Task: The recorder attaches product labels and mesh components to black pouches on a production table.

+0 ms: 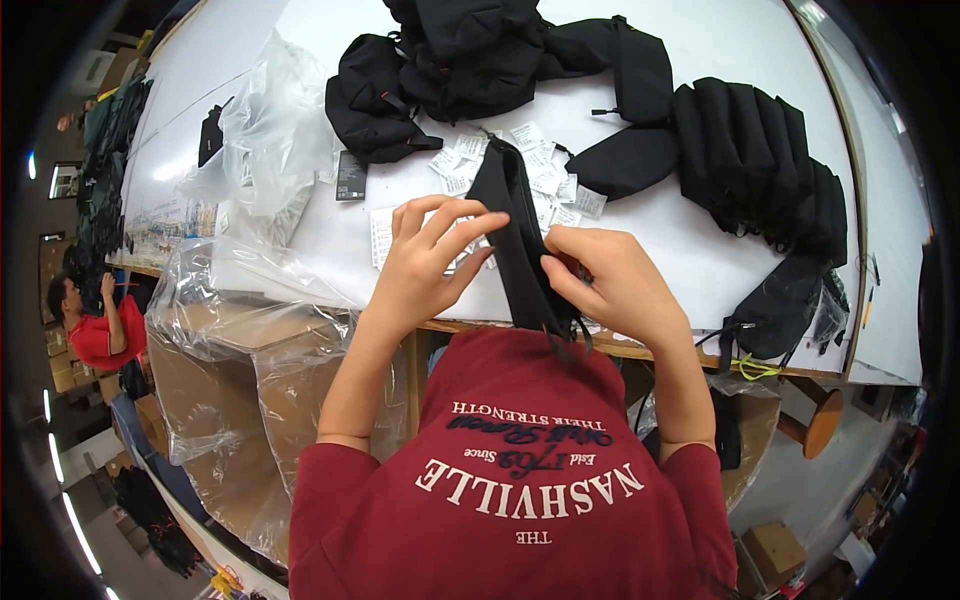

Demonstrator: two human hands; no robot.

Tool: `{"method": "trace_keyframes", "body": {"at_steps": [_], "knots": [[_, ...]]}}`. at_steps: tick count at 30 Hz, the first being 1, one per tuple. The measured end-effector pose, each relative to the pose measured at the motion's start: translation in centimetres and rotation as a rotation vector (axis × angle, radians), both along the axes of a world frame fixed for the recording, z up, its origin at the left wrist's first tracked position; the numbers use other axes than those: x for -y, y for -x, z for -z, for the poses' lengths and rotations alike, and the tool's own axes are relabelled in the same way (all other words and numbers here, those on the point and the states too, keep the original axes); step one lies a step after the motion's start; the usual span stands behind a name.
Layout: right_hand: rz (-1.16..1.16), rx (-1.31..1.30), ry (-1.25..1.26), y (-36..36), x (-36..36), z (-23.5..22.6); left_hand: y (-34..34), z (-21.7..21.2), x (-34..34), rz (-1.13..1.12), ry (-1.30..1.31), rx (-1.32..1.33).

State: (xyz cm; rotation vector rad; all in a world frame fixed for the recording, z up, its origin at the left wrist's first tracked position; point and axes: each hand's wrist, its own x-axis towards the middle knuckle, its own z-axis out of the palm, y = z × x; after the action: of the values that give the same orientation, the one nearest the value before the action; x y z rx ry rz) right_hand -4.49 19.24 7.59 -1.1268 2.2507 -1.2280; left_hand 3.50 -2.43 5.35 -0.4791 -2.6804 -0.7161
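Observation:
A narrow black fabric pouch [522,275] with a zip along its upper edge stands between my hands, its near end against my shirt. My right hand [612,285] pinches the pouch's right side between thumb and curled fingers. On the other side, my left hand [425,258] has its fingers bent and apart; the index fingertip touches the pouch and the thumb sits away from it. Several white printed labels [540,170] lie scattered on the white table [290,20] beneath and beyond the pouch.
Black bags [470,60] are heaped at the far middle, and a row of black pouches [745,150] stands at right. Clear plastic bags [275,130] lie at left. Cardboard boxes [215,390] under plastic stand below the table edge. Another person [95,325] in red is at far left.

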Motion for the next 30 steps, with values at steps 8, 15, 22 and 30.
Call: {"method": "trace_keyframes", "body": {"at_steps": [8, 15, 22, 30], "knots": [[0.040, -0.156, 0.030, -1.1, -0.8, -0.8, -0.2, 0.7, -0.6, -0.015, 0.051, -0.253], [0.049, -0.152, 0.062, -1.6, -0.9, -0.6, -0.7, 1.2, -0.9, 0.129, -0.069, -0.121], [0.033, -0.130, 0.083, -2.1, -1.0, -0.1, -1.3, 1.1, -1.2, 0.179, 0.009, -0.174], [0.212, -0.262, 0.039, -0.7, -1.2, 1.3, -1.8, 0.5, -1.8, 0.251, -0.015, -0.094]]}}
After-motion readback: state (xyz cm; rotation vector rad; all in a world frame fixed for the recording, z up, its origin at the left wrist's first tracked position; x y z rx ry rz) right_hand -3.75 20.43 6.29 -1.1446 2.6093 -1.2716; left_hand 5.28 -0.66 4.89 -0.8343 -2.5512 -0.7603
